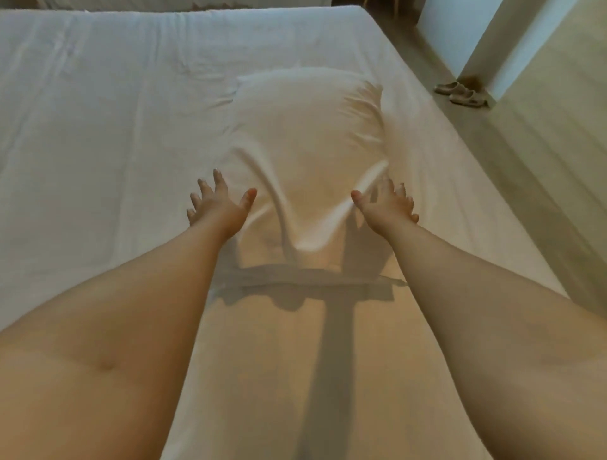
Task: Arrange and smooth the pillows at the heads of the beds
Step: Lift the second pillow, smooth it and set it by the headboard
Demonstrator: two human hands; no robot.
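A white pillow lies lengthwise on the white bed, right of the middle, with creases near its far right corner and a sagging fold at its near end. My left hand is spread open at the pillow's near left edge, fingers apart, palm down. At the near right edge my right hand is spread the same way, its fingers touching a raised fold of the pillowcase. Neither hand grips anything. The near end of the pillow appears slightly lifted and casts a dark shadow on the sheet.
The bed's right edge runs diagonally beside a strip of floor. A pair of sandals sits on the floor by a wall corner at the upper right. Another white bed edge shows along the top.
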